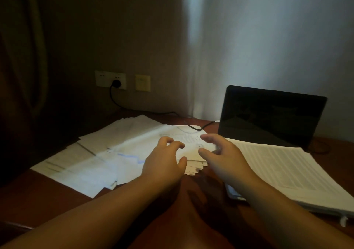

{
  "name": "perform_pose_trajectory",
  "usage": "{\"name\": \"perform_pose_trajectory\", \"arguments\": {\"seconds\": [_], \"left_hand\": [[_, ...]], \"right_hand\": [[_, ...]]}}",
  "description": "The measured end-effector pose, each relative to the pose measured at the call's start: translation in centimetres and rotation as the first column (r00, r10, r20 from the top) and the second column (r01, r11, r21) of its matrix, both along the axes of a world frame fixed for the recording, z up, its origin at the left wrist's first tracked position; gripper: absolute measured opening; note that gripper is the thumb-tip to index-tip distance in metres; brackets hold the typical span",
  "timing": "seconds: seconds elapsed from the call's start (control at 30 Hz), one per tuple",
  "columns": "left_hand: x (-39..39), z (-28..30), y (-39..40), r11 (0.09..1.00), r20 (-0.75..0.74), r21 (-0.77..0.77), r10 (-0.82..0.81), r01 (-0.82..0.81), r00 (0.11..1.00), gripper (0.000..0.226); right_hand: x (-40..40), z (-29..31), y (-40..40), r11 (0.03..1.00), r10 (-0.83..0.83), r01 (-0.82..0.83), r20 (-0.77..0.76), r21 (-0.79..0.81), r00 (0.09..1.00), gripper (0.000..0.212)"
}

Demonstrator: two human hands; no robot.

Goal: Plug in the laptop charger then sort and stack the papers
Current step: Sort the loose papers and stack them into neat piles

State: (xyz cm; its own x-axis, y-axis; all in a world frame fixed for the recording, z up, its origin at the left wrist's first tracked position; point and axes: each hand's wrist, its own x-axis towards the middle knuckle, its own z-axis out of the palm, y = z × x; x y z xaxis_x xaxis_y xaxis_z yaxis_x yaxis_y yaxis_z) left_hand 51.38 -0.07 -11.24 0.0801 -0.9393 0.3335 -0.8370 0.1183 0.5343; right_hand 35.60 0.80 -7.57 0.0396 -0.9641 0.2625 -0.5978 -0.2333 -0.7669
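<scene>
Loose white papers [107, 149] lie spread over the left and middle of the brown desk [38, 195]. A small fanned stack of sheets [193, 167] sits between my hands. My left hand [162, 162] hovers over the papers with fingers loosely curled, holding nothing. My right hand [220, 153] is beside it, fingers spread and curved over the same sheets. A black laptop [272, 116] stands open with a dark screen at the right. Its charger plug [116, 83] sits in the wall socket, and the black cable [199, 127] runs across the desk toward the laptop.
A thick stapled document [287, 174] lies on the desk to the right, in front of the laptop. A second wall plate [142, 82] is next to the socket. A dark curtain [21, 67] hangs at the left, and a pale one [268, 47] behind the laptop.
</scene>
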Motion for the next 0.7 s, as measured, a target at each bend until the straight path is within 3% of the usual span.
{"name": "perform_pose_trajectory", "arguments": {"seconds": [0.17, 0.23, 0.37, 0.5, 0.7], "left_hand": [[4.2, -0.4, -1.8, 0.998, 0.082, -0.019, 0.058, -0.057, 0.995, 0.039], [5.6, -0.3, -2.5, 0.998, 0.208, -0.006, 0.063, -0.063, 0.976, 0.041], [7.7, -0.6, -3.9, 0.995, 0.52, 0.068, 0.032, -0.079, 0.854, 0.054], [8.6, -0.6, -4.3, 0.982, 0.555, 0.188, -0.081, -0.03, 0.828, 0.04], [8.8, 0.2, -3.6, 0.975, 0.624, 0.169, -0.221, 0.146, 0.749, 0.026]], "right_hand": [[2.8, -0.2, -3.3, 0.995, 0.1, -0.099, -0.109, 0.012, 0.989, 0.038], [3.8, -0.4, -4.5, 0.992, 0.126, -0.125, -0.144, 0.017, 0.982, 0.039], [4.9, -1.1, -6.5, 0.986, 0.162, -0.169, -0.269, -0.001, 0.949, 0.038], [5.5, -2.5, -7.9, 0.978, 0.192, -0.209, -0.382, -0.004, 0.904, 0.037], [5.8, -3.8, -9.2, 0.962, 0.229, -0.274, -0.522, -0.01, 0.821, 0.035]]}}
